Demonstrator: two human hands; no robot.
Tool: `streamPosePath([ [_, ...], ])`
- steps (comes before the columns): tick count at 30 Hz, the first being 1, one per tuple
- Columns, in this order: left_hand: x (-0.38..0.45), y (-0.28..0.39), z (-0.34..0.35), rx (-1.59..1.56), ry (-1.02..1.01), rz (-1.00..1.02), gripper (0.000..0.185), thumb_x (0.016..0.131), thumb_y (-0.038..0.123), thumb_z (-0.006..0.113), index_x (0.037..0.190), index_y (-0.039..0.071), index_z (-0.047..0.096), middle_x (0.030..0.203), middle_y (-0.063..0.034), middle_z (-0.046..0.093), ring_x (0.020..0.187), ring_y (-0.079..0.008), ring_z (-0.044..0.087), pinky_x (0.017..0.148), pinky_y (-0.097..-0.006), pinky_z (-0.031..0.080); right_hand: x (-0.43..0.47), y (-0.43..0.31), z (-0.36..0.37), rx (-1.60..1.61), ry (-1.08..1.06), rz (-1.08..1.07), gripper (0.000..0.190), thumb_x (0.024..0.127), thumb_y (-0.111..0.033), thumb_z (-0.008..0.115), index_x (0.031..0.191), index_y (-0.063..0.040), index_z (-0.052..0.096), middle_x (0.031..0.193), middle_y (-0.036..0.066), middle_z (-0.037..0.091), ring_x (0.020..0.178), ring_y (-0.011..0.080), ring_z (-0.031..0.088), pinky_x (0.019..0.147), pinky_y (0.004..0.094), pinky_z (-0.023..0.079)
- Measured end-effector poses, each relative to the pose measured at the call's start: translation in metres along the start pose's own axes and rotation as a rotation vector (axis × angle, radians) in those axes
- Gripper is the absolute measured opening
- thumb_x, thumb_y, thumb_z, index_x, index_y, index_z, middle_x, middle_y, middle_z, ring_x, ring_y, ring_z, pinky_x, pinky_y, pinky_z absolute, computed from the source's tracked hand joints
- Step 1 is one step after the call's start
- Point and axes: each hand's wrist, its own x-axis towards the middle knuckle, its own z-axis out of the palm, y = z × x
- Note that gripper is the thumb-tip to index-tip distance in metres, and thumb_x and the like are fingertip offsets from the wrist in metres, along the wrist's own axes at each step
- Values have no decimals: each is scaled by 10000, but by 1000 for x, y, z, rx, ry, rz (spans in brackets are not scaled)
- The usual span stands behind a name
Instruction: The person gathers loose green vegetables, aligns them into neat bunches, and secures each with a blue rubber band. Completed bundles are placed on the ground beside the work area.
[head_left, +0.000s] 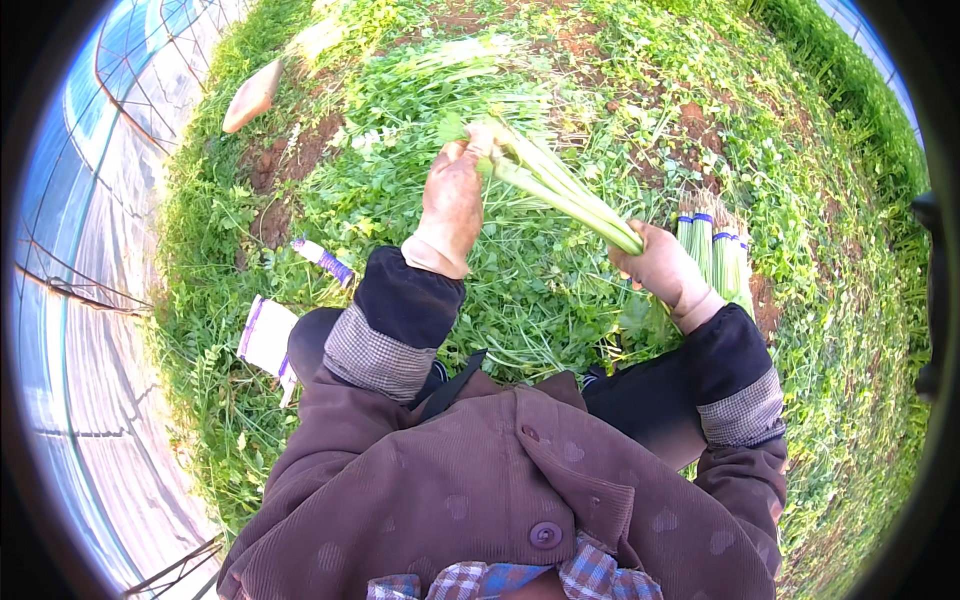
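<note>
A small bunch of pale green celery-like stalks (570, 187) slants between my two hands above the greenery. My right hand (664, 262), in a thin light glove, is closed around its lower right part. At the upper left, the fingers of my gloved left hand (454, 199) close on the whitish end, beside a small green leaf (451, 127). Just beyond my right hand lie several tied bundles of stalks (712, 247) with purple bands and brownish roots. Below the held stalks spreads a heap of loose leafy greens (510, 277).
Left of my left arm lie a roll wound with purple tape (330, 264) and a white packet (268, 337) with purple strips. Farther off is a flat orange-tan object (253, 97). Plastic sheeting (112, 300) on a metal frame borders the left; tall green plants (847, 82) line the right.
</note>
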Motion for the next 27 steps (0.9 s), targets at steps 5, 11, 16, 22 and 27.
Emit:
streamPosePath([
  [5, 33, -51, -79, -152, 455, -111, 313, 1013, 301, 592, 1214, 60, 579, 1200, -82, 627, 1070, -201, 576, 1009, -365, 412, -4, 3, -6, 387, -3, 78, 309, 889, -150, 720, 1159, -36, 621, 764, 1, 638, 607, 89, 582, 548, 254, 490],
  [11, 0, -104, -99, -6, 405, -550, 730, 985, 560, 513, 1505, 105, 275, 1467, -157, 434, 1287, -308, 477, 1067, -470, 405, 0, -33, -29, 1095, 482, -302, 160, 973, -164, 658, 1065, -34, 642, 717, 9, 624, 565, 102, 569, 504, 239, 483],
  [16, 3, -106, -18, -542, 172, -587, 849, 956, 651, 506, 1554, 98, 270, 1473, -165, 465, 1309, -286, 504, 1083, -460, 435, 18, -50, 69, 660, -366, 256, 208, 959, -111, 626, 1113, 25, 594, 753, 39, 620, 547, 143, 582, 515, 275, 504],
  [22, -10, -59, -33, -285, 22, -556, 1023, 941, 690, 490, 1533, -71, 147, 1475, -250, 419, 1328, -332, 478, 1089, -463, 434, 45, -45, 82, 1044, -449, 179, 145, 942, -110, 650, 1034, 2, 633, 734, 48, 614, 573, 153, 596, 517, 285, 506],
  [27, -15, -19, -16, -392, -483, -452, 740, 942, 557, 611, 1440, 32, 454, 1257, -154, 635, 1082, -254, 645, 946, -426, 541, 35, -66, 94, 1112, -537, -26, 201, 937, -142, 686, 1070, 1, 638, 797, 64, 636, 646, 188, 629, 598, 311, 535],
])
